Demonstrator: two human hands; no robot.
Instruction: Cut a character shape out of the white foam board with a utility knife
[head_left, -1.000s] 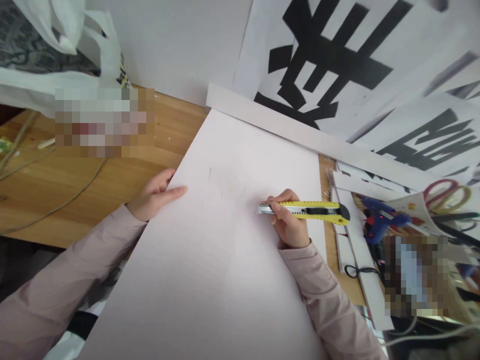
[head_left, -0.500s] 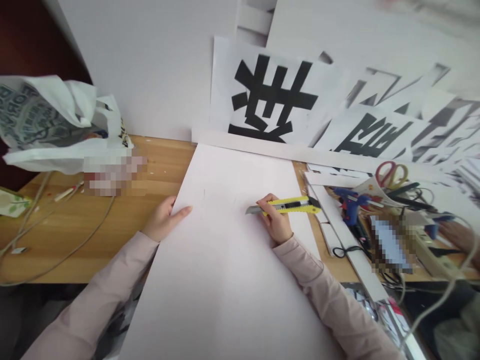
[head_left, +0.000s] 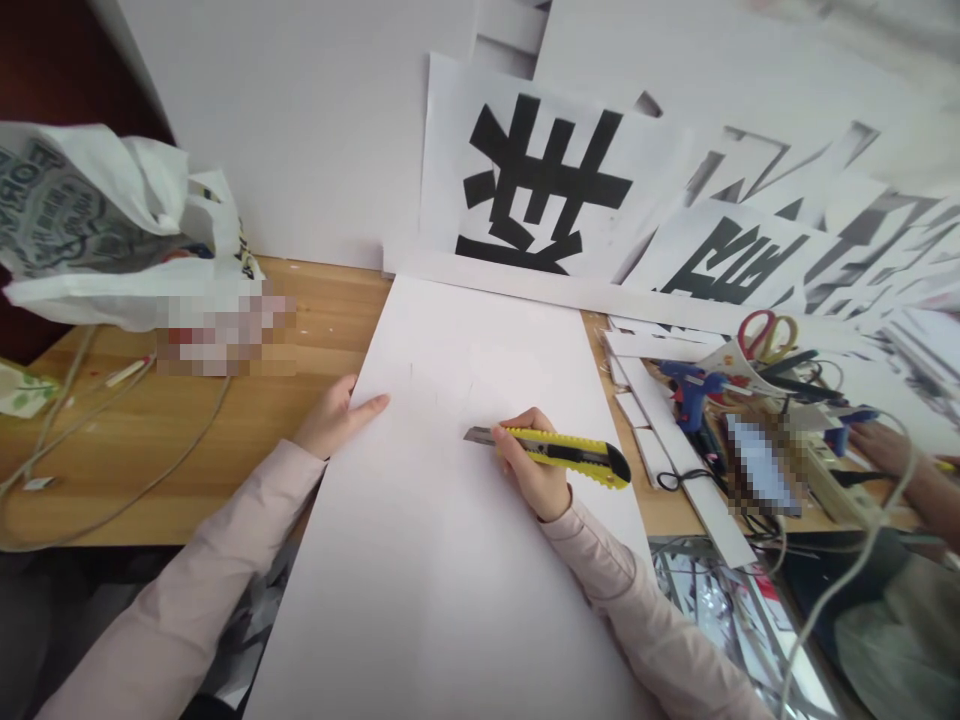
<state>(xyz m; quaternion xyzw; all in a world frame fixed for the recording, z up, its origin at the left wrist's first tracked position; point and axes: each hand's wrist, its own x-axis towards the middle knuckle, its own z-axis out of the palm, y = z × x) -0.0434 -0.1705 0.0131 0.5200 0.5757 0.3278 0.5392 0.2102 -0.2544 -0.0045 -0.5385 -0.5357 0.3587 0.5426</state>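
A large white board [head_left: 420,560] lies lengthwise before me, its near end jutting past the table edge. My left hand [head_left: 335,420] grips the board's left edge, thumb flat on top; its other fingers are partly hidden by the edge. In my right hand [head_left: 536,475] is a yellow and black utility knife [head_left: 574,452], held like a pen over the board. Its blade is out and points left. Whether the tip touches the surface I cannot tell. A few faint short marks show on the board ahead of the blade.
On the right are a blue glue gun [head_left: 690,390], scissors [head_left: 772,335] in a holder, and white strips [head_left: 675,430]. Another person's hand [head_left: 877,445] rests farther right. A plastic bag [head_left: 97,240] and cables lie left. Sheets with black characters [head_left: 555,180] lean at the back.
My right hand has come slightly nearer and turned the knife, so its handle end now tilts toward me and the blade sits farther left. My left hand stays at the board's edge.
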